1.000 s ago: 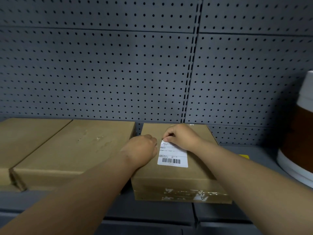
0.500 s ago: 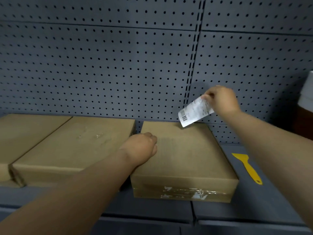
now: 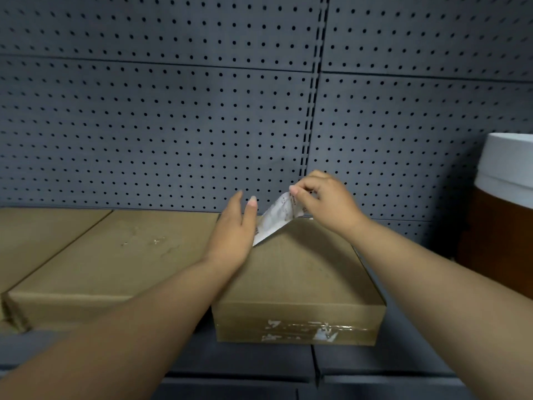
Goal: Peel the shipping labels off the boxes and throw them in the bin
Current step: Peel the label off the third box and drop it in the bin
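A dark grey pegboard wall [image 3: 161,119] is filling the background, and a grey shelf [image 3: 253,362] is running below it. On the shelf, a wide flat cardboard box [image 3: 109,267] is lying on the left, and a smaller cardboard box [image 3: 302,281] is sitting just beside it, its top now bare and torn tape showing on its front face. At the right edge a white-and-brown bin [image 3: 501,215] is standing, partly cut off by the frame.

The right hand [image 3: 326,200] is pinching the upper edge of the shipping label [image 3: 274,220] between thumb and fingertips, holding it in the air above the far end of the smaller box. The left hand [image 3: 233,229] is held open, fingers extended, its palm side close against the label's lower part; whether it is touching the label cannot be told.

The label is looking thin, light and limp, curling as it hangs, and its sticky back will probably cling to skin or to itself. A pinch at one edge seems best, with the adhesive side kept away from the fingers, so it drops freely into the bin.
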Demonstrator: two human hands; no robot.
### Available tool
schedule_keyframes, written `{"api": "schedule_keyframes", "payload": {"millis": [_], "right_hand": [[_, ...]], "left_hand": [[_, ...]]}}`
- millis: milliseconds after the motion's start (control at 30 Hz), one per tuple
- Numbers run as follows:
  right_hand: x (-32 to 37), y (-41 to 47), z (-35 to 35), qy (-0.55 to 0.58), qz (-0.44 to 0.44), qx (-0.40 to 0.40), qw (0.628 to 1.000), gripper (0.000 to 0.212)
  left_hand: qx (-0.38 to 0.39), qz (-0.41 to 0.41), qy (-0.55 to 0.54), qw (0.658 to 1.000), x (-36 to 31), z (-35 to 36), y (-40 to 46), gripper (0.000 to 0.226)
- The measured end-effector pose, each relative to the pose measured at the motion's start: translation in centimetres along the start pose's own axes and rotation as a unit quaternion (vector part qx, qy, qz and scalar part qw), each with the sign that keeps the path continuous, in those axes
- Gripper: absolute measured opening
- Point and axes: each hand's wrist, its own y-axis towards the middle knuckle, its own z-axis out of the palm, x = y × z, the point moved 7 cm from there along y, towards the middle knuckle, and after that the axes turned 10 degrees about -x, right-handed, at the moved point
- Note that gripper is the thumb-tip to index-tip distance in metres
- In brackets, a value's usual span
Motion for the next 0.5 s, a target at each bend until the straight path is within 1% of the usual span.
{"api": "schedule_keyframes", "payload": {"millis": [133,200,267,367,467,500], "right_hand": [[1.2,-1.0,0.3,0.099,0.030,0.008,0.995,0.027],[1.8,-1.4,0.4,0.150,0.044,0.011,0.988,0.028],[2.0,-1.7,0.4,0.193,0.065,0.008,0.979,0.030],[1.7,-1.9,0.5,0.200,0.085,0.011,0.976,0.034],[1.1,-2.3,1.1,0.215,0.115,0.034,0.969,0.038],[0.5,-2.4,1.5,0.225,0.141,0.037,0.963,0.041]], "left_hand": [[0.013,0.034,-0.070,0.997,-2.5,0.8,0.2,0.051],[0.015,0.031,-0.101,0.994,-3.1,1.0,0.3,0.048],[-0.002,0.021,-0.120,0.993,-3.5,0.9,0.4,0.047],[-0.014,0.042,-0.075,0.996,-3.9,0.6,0.5,0.052],[-0.025,0.074,0.014,0.997,-4.1,0.0,0.8,0.053],[-0.034,0.084,0.047,0.995,-4.3,-0.3,0.9,0.052]]}}
